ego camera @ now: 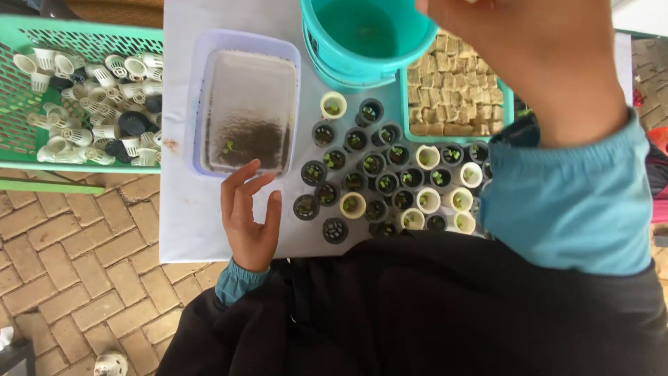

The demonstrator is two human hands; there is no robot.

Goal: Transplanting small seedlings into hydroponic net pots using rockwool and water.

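My left hand (248, 217) rests flat on the white table (186, 230) with fingers apart and nothing in it. Its fingertips lie just below a lavender tray (209, 56) that holds water, dark soil and one tiny seedling (228, 147). To the right of that hand stands a cluster of several black and white net pots (376, 177), most with small green sprouts. My right arm in a blue sleeve (570, 202) is raised close to the camera. My right hand (452, 10) is cut off at the top edge, above a teal bucket (369, 35).
A green tray of brown sponge cubes (456, 90) sits behind the pots. At the left, a green mesh basket (21, 42) holds several empty white and black net pots. Brick paving (76, 278) lies below the table's edge.
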